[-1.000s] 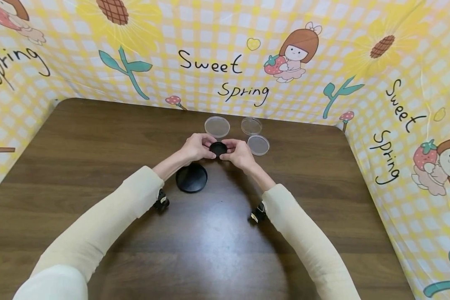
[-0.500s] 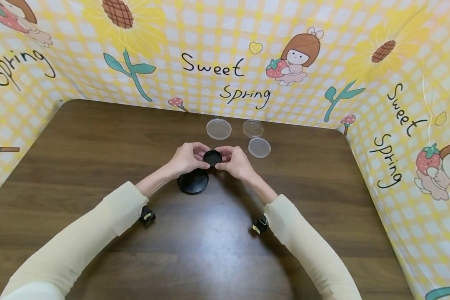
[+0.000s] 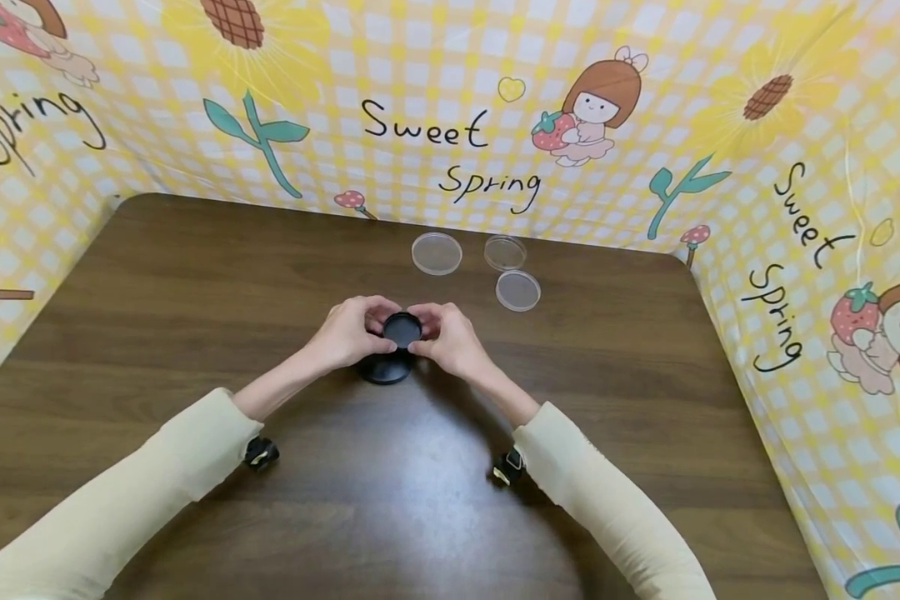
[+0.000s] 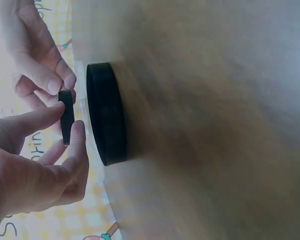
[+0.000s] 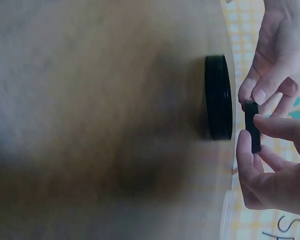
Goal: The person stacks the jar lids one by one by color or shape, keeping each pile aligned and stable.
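Observation:
A small black round dish with a raised rim (image 3: 402,331) is held level between both hands. My left hand (image 3: 350,332) pinches its left edge, thumb on the near side. On the opposite edge my right hand (image 3: 450,337) pinches it the same way. Right under it, a larger black round dish (image 3: 385,369) lies on the table, partly covered from above in the head view. Seen from the side in the left wrist view, a gap separates the small dish (image 4: 67,117) from the large dish (image 4: 106,114). The right wrist view shows the same gap.
Several clear round dishes stand near the back edge of the brown wooden table (image 3: 607,350): one clear dish (image 3: 437,253) behind the hands, two others (image 3: 518,291) to its right. A yellow checked cloth (image 3: 307,67) hangs around the table's back and sides.
Both hands have brought the small black dish left and nearer the body, from beside the large black dish to over it. The other dishes have stayed put.

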`<state>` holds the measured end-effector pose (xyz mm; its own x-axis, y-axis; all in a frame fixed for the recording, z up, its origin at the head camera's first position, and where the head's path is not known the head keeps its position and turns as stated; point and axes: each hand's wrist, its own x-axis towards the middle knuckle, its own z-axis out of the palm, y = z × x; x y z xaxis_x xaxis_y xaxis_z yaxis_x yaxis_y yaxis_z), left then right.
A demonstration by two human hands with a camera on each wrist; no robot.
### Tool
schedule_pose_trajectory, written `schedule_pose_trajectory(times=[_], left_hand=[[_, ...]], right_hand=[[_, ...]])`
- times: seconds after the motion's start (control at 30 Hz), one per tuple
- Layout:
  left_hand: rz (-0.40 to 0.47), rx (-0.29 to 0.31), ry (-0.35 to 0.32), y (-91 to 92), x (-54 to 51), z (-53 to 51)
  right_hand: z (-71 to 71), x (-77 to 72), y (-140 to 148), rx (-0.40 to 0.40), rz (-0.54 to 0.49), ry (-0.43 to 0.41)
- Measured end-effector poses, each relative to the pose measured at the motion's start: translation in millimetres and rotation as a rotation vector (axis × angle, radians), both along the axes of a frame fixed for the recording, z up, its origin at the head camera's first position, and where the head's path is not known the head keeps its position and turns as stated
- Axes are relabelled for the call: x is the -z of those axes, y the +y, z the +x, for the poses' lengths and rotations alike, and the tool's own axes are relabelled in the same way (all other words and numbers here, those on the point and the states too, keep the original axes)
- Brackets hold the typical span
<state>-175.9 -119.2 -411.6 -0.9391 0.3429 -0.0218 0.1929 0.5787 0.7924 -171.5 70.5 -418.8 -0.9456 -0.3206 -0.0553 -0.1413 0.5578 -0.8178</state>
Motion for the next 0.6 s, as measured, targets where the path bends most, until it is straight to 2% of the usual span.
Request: schedule_pose_trajectory(times=[0.23, 0.4, 0.6], left_hand=[[-0.006, 0.008, -0.029, -14.9, -0.9, 14.1], [-0.025, 0.001, -0.027, -20.6, 1.6, 16.2], [-0.036, 0.001, -0.047, -19.4, 6.4, 19.4]], right_hand=[[11.9, 0.1, -11.9, -0.049, 0.009, 0.038], [16.0, 1.0, -17.5, -0.08, 0.008, 0.071], [19.4, 7.5, -19.6, -0.075, -0.011, 0.075]])
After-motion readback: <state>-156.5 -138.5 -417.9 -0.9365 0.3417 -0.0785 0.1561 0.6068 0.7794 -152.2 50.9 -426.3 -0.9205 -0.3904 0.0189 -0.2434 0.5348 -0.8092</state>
